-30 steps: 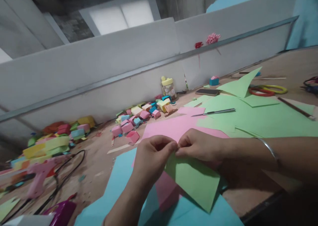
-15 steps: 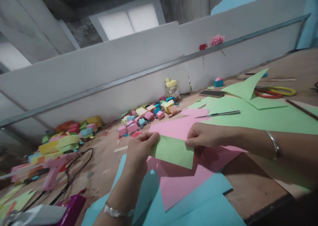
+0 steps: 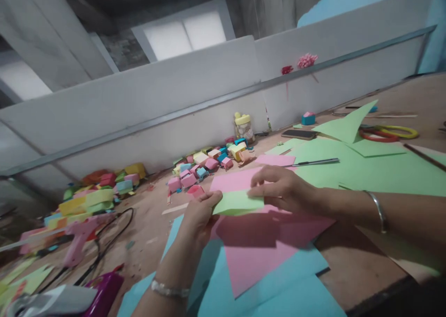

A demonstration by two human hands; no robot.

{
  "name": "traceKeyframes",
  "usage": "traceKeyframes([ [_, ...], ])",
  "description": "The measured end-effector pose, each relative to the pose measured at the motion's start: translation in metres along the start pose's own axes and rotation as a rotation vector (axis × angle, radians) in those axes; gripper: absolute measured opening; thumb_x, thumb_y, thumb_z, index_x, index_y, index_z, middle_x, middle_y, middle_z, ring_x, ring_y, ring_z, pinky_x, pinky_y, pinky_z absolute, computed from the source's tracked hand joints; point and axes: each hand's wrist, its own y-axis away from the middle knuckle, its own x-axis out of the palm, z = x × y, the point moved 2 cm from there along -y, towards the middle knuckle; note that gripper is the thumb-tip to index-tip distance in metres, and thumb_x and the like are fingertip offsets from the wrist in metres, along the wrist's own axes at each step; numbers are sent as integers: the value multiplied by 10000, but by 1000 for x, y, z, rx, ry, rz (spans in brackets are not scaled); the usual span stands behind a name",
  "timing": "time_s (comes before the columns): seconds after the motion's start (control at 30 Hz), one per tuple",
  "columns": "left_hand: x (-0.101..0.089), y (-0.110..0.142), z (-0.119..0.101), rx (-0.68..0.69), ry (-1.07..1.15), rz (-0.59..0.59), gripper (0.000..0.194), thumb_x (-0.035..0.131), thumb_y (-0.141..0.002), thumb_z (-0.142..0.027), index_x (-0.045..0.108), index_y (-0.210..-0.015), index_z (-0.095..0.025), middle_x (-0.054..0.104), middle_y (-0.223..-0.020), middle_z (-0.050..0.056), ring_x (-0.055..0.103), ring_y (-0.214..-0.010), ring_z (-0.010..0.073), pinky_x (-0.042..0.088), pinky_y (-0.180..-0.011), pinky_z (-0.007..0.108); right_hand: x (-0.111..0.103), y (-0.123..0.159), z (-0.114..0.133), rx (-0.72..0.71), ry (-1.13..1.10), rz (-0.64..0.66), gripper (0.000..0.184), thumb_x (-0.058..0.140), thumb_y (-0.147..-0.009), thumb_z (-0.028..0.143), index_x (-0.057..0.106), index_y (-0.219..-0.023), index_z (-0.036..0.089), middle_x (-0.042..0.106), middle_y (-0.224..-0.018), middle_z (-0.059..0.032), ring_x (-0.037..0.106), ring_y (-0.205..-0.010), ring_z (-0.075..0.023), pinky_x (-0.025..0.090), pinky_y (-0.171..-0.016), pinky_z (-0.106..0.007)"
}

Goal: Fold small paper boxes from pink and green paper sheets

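A small folded green paper is held just above the table between both hands. My left hand pinches its left end with thumb and fingers. My right hand lies over its right end with fingers pressed on it. Beneath them lie a pink sheet and a light blue sheet on the wooden table. Both wrists wear metal bangles.
Large green sheets with a craft knife lie at right, plus a phone and red and yellow rings. Small folded paper boxes and a jar sit by the white wall. A pink glue gun with cables lies at left.
The green paper has been turned from hanging down as a wide piece to a flatter, narrower folded strip. My right hand moved over its top; both hands shifted slightly up.
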Motion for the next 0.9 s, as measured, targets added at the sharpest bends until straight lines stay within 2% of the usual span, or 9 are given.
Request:
traceKeyframes([
  [0.03,2,1,0,-3,7,18,232,566,-860,-297,582,-1036,-146,626,-1011,50,618,-800,157,527,-693,346,1,0,1,29,-34,-6,118,561,-813,177,670,-858,181,639,-858,-72,559,-801,-163,424,-738,-302],
  [0.13,3,6,-5,44,48,41,358,485,-872,-455,618,-995,-146,637,-1068,80,616,-810,146,504,-704,299,0,2,-5,245,-121,-48,222,534,-819,203,537,-600,164,504,-589,8,440,-566,-108,353,-557,-239],
  [0.2,3,9,-10,108,77,70,526,419,-836,-597,648,-991,-150,648,-1101,106,616,-894,172,490,-732,284,-1,3,-11,349,-124,-79,328,525,-811,214,390,-514,178,361,-513,48,339,-503,-88,279,-486,-226],
  [0.27,4,12,-13,156,86,120,569,518,-749,-643,666,-996,-152,679,-1051,110,620,-923,204,490,-746,295,-2,4,-18,441,-144,-97,376,515,-804,227,297,-500,189,279,-497,64,292,-485,-79,242,-465,-220],
  [0.37,7,14,-11,160,69,181,473,781,-570,-465,700,-902,-138,721,-848,79,641,-750,195,503,-681,301,-2,4,-23,544,-207,-84,357,509,-796,260,314,-505,188,319,-490,63,324,-476,-74,265,-463,-211],
  [0.43,8,12,-6,151,60,172,366,823,-515,-363,710,-771,-127,700,-675,38,619,-633,159,490,-615,265,-1,3,-22,602,-251,-70,338,510,-791,270,352,-505,183,365,-483,58,365,-470,-76,296,-468,-209],
  [0.5,7,9,-2,161,59,138,300,817,-509,-337,706,-696,-131,662,-576,3,598,-592,133,465,-574,227,-1,2,-19,657,-287,-68,321,508,-785,253,380,-500,179,400,-477,51,389,-464,-76,315,-471,-208],
  [0.7,6,7,1,162,80,107,227,787,-566,-298,690,-690,-135,626,-535,-26,597,-565,131,459,-535,235,2,4,-16,775,-393,-49,289,491,-767,237,361,-512,191,366,-462,63,393,-433,-73,326,-443,-200],
  [0.9,11,12,2,103,171,114,271,815,-558,-279,669,-726,-125,644,-598,-9,605,-560,117,474,-505,214,-1,4,-17,774,-400,-62,263,534,-732,238,392,-516,186,403,-468,64,388,-446,-74,314,-466,-209],
])
